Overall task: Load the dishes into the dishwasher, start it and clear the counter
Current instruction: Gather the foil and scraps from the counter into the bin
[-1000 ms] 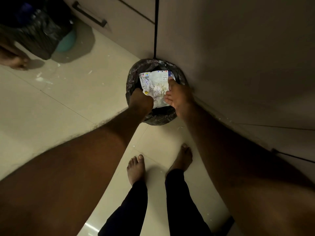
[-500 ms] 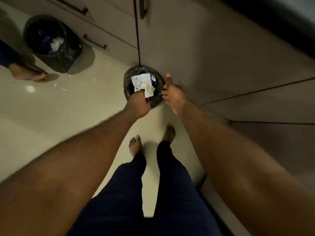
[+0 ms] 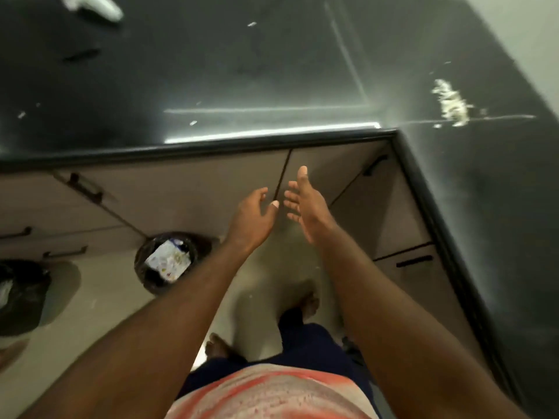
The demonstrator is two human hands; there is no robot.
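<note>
Left hand (image 3: pixel 255 214): raised in mid-air in front of the cabinet doors, fingers (image 3: pixel 260 192) loosely spread and released, empty, thumb nearest the other hand.
Right hand (image 3: pixel 310 207): raised just beside the left without touching it, palm turned inward, fingers (image 3: pixel 292 202) straight and fanned out, released, empty.
Surface (image 3: pixel 242 71): glossy black, L-shaped, running across the top of the view and down the right side, beyond both hands.
Crumbs (image 3: pixel 451 104): pale scattered patch on the right-hand arm of the surface, close to the wall; a few small white specks dotted over the left stretch.
White object (image 3: pixel 96 6): at the far top-left of the surface, too blurred to identify.
Cabinet doors (image 3: pixel 181 195): beige, below the surface edge, fitted with dark bar handles (image 3: pixel 86 187).
Bin (image 3: pixel 145 279): small and round, lined with a black bag, standing on the floor close against the cabinets, down and to the left of the left hand.
Wrapper (image 3: pixel 168 261): white with coloured print, lying on top inside the bin.
Second bin (image 3: pixel 21 297): also black-lined, cut off by the left edge, well apart from the first.
Floor (image 3: pixel 99 297): pale tiles, with light glare between the forearms.
Bare feet (image 3: pixel 308 303): planted on the floor below the hands.
Clothing: dark blue trousers (image 3: pixel 308 337) and a red-and-white shirt (image 3: pixel 272 394) at the bottom edge.
</note>
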